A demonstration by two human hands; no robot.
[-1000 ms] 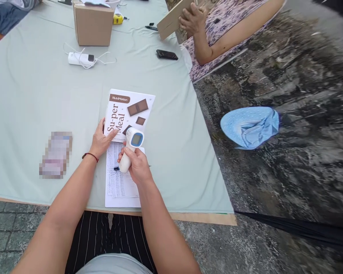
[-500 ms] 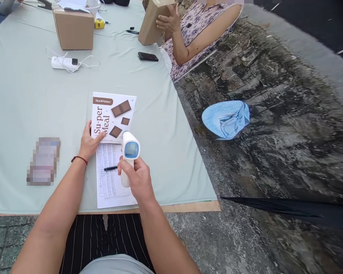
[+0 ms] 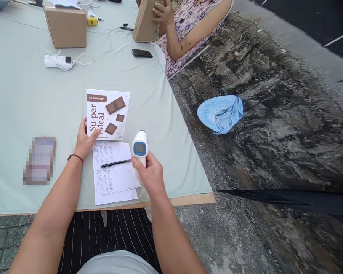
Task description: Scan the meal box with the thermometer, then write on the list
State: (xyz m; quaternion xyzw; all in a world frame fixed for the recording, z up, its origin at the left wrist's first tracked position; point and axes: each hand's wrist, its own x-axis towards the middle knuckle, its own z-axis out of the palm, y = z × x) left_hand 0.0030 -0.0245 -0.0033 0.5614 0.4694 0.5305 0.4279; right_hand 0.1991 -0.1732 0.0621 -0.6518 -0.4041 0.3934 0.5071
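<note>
My left hand grips the lower left corner of a white box printed with brown chocolate pieces and the words "Su-per Meal", thumb across its front. In my right hand is a white infrared thermometer with a blue-rimmed screen facing me; its grip is partly hidden by my fingers. The thermometer is apart from the box, to its lower right. Below the box lie printed sheets of paper, with a black pen across them.
On the pale green tablecloth lie a blurred phone, a white device with a cable and a black phone. A cardboard box stands behind. A person at right holds another carton. A blue hat is beyond the table.
My right hand has moved the thermometer to the right, away from the box, uncovering the box's lower corner and more of the pen. My left hand still holds the box; the view shifted slightly.
</note>
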